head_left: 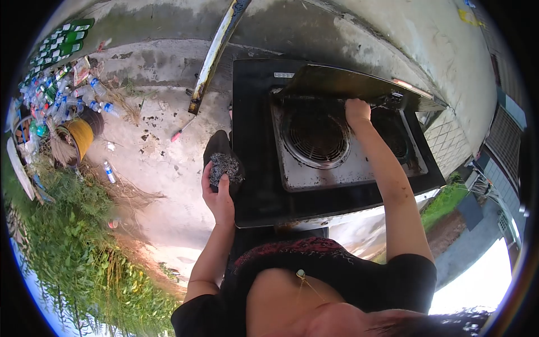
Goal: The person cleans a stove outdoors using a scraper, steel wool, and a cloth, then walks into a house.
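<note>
A black range hood (259, 185) lies on its back in front of me, its grimy metal inside facing up. Two round fan grilles show in it; the left fan grille (315, 137) is dark with grease, the other partly covered by my arm. A dark hinged panel (331, 83) stands tilted up along the far side. My right hand (358, 114) is closed at this panel's lower edge, fingertips hidden. Left of the hood, my left hand (218, 191) is closed around a grey steel wool scourer (224, 165). Behind the scourer is a black shape I cannot make out.
A rusty metal post (216, 56) stands beyond the hood's left corner, with a thin red-ended tool (178, 135) on the concrete near it. Plastic bottles (62, 101), a yellow bucket (80, 137) and green plants (62, 241) lie left. A concrete wall (168, 25) runs behind.
</note>
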{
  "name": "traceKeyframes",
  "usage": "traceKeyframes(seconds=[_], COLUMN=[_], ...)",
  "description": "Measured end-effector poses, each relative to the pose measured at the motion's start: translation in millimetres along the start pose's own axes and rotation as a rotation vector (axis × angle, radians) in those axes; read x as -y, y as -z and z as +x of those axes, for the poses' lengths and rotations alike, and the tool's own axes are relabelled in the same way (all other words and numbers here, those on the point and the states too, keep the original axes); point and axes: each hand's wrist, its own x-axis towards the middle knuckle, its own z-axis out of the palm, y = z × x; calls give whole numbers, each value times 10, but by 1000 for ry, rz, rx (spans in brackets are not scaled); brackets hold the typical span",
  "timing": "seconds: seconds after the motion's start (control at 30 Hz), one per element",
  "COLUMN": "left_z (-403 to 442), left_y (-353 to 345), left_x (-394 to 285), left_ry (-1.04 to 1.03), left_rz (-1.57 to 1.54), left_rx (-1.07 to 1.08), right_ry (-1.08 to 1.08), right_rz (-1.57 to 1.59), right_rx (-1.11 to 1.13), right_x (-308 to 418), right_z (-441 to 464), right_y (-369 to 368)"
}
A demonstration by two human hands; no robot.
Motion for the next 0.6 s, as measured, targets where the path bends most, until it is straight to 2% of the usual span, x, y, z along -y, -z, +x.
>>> traceKeyframes(seconds=[0.17,0.27,0.33,0.5,0.6], left_z=[15,-1,6,11,7], left_y=[11,19,-19,13,0], left_x=[10,-35,-25,15,-25], left_ry=[25,25,25,23,59], left_rz=[32,43,3,-3,-36], left_rx=[0,4,1,-5,-5], right_ry=[-146,-172,-128,-131,-39], right_rz=[-51,25,-27,32,6], right_rx=[28,43,89,32,29], right_x=[-160,-187,-64,74,106], right_z=[164,170,56,35,42], right_y=[4,-65,-40,-186,-165])
